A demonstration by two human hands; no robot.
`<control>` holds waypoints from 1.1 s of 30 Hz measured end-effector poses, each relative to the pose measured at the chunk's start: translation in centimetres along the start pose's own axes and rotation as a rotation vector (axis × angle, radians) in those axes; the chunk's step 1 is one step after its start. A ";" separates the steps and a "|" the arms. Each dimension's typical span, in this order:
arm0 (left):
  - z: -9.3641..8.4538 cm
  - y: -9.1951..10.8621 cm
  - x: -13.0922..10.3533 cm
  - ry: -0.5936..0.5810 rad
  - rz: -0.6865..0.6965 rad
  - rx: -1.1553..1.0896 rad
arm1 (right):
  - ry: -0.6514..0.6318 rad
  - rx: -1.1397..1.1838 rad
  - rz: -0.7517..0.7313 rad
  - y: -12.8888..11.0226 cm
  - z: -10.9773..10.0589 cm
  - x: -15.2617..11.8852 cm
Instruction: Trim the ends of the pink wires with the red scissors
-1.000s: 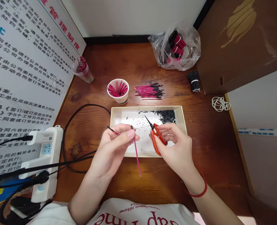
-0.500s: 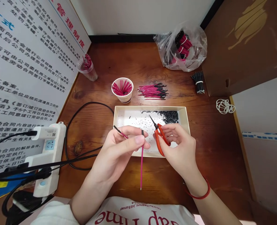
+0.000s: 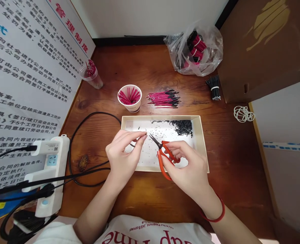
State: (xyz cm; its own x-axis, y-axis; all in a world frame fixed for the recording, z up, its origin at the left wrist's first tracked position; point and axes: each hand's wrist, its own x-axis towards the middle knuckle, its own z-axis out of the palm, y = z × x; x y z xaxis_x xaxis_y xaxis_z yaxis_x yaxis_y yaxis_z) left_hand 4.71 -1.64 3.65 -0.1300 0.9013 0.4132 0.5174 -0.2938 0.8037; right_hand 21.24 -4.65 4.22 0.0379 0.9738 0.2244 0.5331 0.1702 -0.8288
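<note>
My left hand is closed in a pinch over the shallow box. Only a tiny end of a wire shows at its fingertips; a dark end peeks out under the palm, and the rest is hidden behind the fingers. My right hand holds small scissors with red handles. Their dark blades are slightly parted and point up and left, the tips close to the pinched wire end. Black offcuts lie heaped in the box's far right corner, with tiny bits scattered over its white bottom.
Beyond the box stand a paper cup of pink wires and a pile of pink-and-black wires. A clear cup, plastic bag, black wire bundle and white rubber bands lie around. A power strip with cables is left.
My left hand has turned over; the pink wire that hung below its fingers is now mostly hidden. The scissors have moved left and down, their tips nearer the left fingertips.
</note>
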 end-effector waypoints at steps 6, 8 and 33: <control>-0.1 -0.2 -0.1 0.000 0.069 0.041 | -0.010 0.006 0.008 0.2 0.5 0.1; -0.2 0.0 -0.2 -0.018 0.022 0.022 | -0.015 0.002 0.018 0.1 0.5 0.1; -1.5 3.5 1.4 -0.188 -0.872 -0.737 | 0.030 0.053 0.178 0.5 0.5 0.1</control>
State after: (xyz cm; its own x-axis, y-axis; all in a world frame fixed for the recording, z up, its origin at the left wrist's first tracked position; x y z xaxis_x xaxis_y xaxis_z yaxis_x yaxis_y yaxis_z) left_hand 5.11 -1.88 7.71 -0.0402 0.9042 -0.4252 -0.3130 0.3927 0.8648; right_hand 21.12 -4.39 3.61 0.1531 0.9845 0.0861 0.4706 0.0040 -0.8823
